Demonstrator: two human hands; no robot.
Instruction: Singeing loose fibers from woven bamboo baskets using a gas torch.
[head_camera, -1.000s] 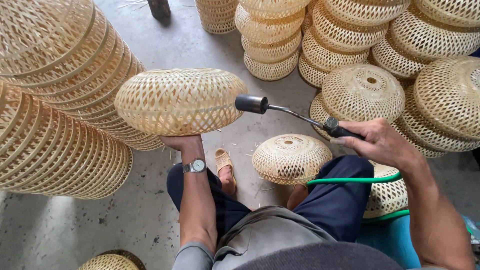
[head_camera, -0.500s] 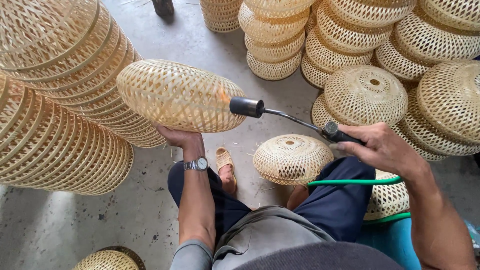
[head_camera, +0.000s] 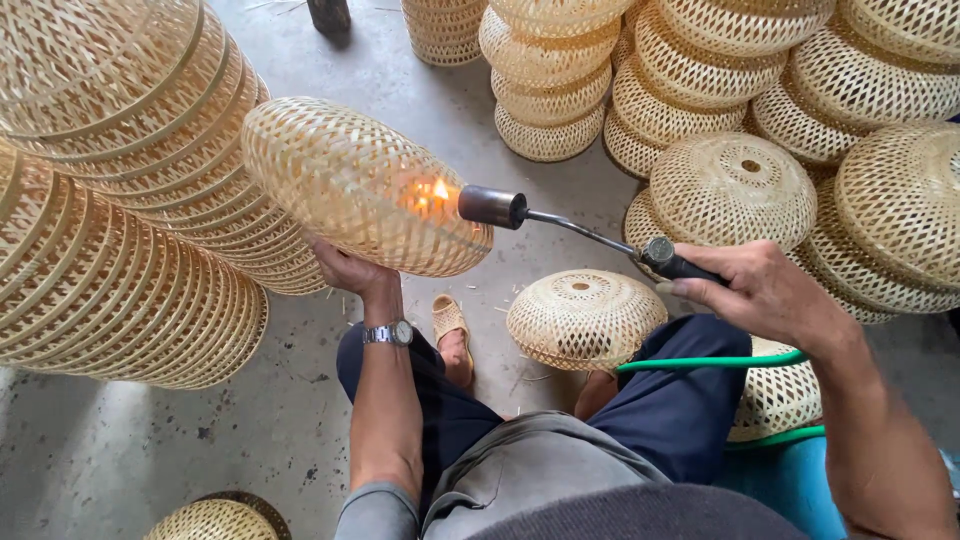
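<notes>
Tall stacks of nested woven shades (head_camera: 110, 190) fill the left of the frame, running out past the top and left edges so their full height cannot be seen, while more woven domes (head_camera: 740, 70) pile along the top and right, several cut off by the border. Between the two masses a strip of bare concrete floor (head_camera: 200, 440) runs from the top centre down to the seated person's knees, the only open room. Held up in the middle is an oval woven bamboo shade (head_camera: 350, 180), tilted, its underside resting in the left hand (head_camera: 345, 270), whose fingers are mostly hidden behind the weave, so the grip itself is hard to make out. The right hand (head_camera: 765, 295) is wrapped tight around the black handle of a gas torch (head_camera: 560, 225); a small orange flame (head_camera: 432, 193) at its nozzle touches the shade's side. A green hose (head_camera: 710, 362) trails across the lap. A smaller dome (head_camera: 585, 318) lies by the knees, another at the bottom edge is barely visible.
</notes>
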